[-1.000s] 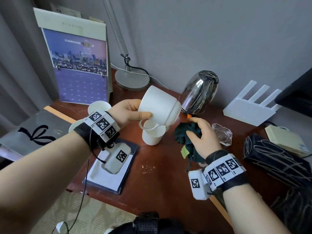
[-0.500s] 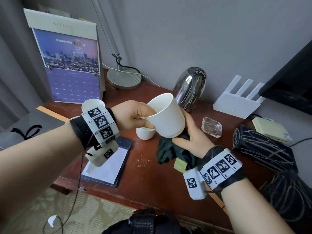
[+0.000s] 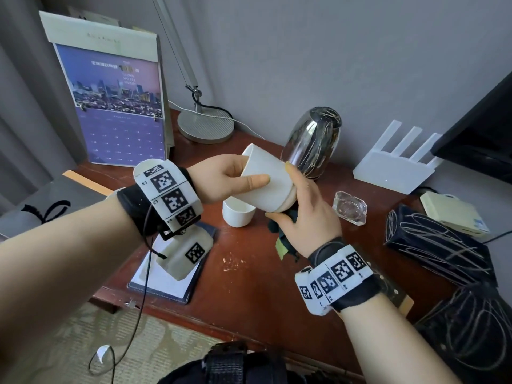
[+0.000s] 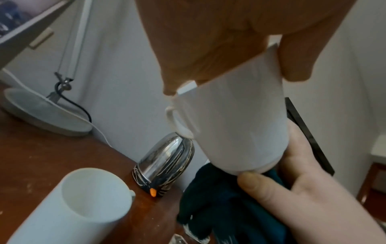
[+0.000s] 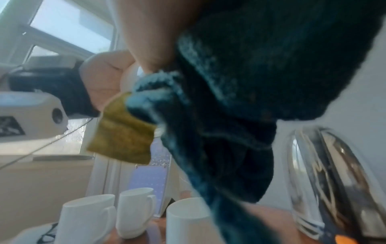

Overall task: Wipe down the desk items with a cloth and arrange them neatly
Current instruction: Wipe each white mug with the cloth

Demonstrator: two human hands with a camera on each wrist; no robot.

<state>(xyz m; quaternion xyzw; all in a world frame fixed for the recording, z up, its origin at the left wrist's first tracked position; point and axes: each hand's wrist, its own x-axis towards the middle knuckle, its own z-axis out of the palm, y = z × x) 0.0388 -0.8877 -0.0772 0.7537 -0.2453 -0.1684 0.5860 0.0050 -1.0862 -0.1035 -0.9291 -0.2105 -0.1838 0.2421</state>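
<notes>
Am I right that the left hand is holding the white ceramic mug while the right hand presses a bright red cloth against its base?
Not quite: the cloth is dark teal, not red, as the left wrist view shows. The rest stands: the left hand holds the white ceramic mug and the right hand presses the cloth against its base.

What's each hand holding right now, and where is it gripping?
The left hand grips the white mug at its rim end, thumb along the side. The right hand holds the dark cloth bunched against the mug's base.
</notes>
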